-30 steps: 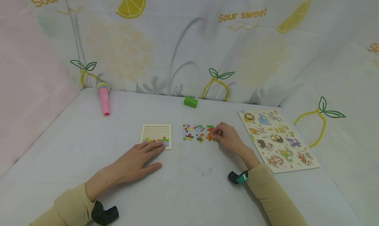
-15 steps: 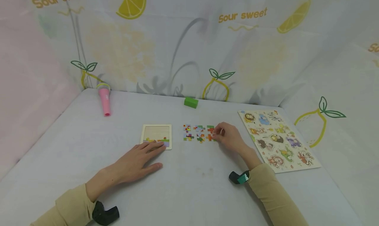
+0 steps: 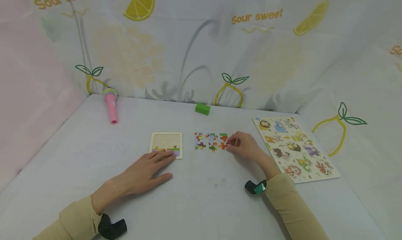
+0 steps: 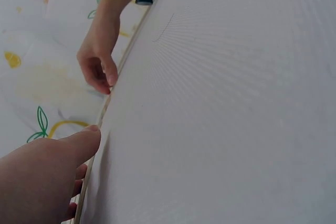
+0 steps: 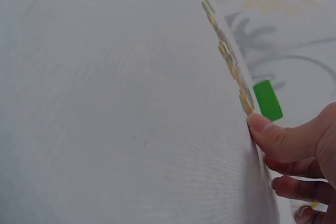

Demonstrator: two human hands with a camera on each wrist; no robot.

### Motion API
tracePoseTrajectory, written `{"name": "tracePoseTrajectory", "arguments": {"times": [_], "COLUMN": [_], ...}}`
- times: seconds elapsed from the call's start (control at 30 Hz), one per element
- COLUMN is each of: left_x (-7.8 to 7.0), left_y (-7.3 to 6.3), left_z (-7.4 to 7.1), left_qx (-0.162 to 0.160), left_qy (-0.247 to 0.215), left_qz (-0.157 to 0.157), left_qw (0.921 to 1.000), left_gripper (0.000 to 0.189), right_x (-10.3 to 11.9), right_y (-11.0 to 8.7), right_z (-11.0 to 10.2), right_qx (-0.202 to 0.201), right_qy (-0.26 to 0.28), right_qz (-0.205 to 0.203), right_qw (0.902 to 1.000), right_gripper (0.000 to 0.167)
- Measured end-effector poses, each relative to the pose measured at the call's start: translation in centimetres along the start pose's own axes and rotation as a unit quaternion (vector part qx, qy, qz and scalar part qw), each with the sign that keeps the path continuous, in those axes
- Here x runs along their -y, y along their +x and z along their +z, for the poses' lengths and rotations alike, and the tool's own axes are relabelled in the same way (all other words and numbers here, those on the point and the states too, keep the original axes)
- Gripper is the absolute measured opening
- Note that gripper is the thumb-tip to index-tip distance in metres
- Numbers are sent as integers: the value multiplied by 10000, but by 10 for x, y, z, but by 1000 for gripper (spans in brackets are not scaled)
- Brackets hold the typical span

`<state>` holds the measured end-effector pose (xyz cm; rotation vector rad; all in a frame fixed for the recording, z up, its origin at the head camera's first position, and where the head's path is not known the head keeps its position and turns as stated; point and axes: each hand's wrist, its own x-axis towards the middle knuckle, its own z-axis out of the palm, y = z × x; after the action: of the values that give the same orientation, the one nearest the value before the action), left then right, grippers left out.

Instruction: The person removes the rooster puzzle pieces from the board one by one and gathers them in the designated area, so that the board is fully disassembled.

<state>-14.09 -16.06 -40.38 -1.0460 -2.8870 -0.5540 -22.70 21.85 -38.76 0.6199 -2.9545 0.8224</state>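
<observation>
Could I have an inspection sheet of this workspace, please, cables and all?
Surface: white cloth-covered table, faintly smudged near the middle.
Job's things: small square pale-wood puzzle tray, partly coloured inside; at least six colourful jigsaw pieces beside it.
Clutter: pink toy microphone, green rectangular block, cream board with cartoon animals.
Hands: left hand rests fingers on the tray's near side; right hand has fingertips at the rightmost pieces, grip unclear.
Cables: nothing seen.
Surroundings: white lemon-print cloth backdrop; pale pink cloth at left.

Head view: forward, down; wrist views: low, close; head, right wrist share green block [image 3: 202, 109].
</observation>
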Motion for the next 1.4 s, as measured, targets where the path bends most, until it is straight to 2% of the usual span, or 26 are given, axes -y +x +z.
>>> {"name": "tracePoseTrajectory", "arguments": {"times": [0.27,0.7,0.8,0.93,1.0,1.07,1.17,1.27,1.4], "left_x": [-1,2,4,11,16,22,31,38,44], "left_y": [0,0,2,4,3,2,0,-3,-5], "left_z": [-2,0,1,-3,-7,-12,-18,-22,-23], "left_qx": [-47,-100,-245,-594,-727,-766,-614,-354,-105], "left_qy": [-24,-233,-326,-399,-360,-315,-240,-315,-477], "left_qz": [47,-60,-91,-120,-226,-400,-730,-959,-1084], "left_qw": [10000,9997,9991,9974,9964,9958,9952,9943,9929], "left_gripper": [61,59,52,34,29,33,50,65,73], "right_x": [1,3,3,6,8,13,24,44,78], "right_y": [1,0,0,0,0,1,3,7,16], "right_z": [0,-1,-1,-2,-1,-1,2,8,21], "right_qx": [9,-14,-132,-350,-422,-454,-440,-295,72], "right_qy": [-151,-231,-188,-85,-33,48,178,274,306], "right_qz": [10,-164,-233,-259,-299,-356,-564,-830,-1197], "right_qw": [9999,9996,9995,9990,9987,9983,9973,9957,9923], "right_gripper": [17,18,18,16,15,14,13,14,18]}}
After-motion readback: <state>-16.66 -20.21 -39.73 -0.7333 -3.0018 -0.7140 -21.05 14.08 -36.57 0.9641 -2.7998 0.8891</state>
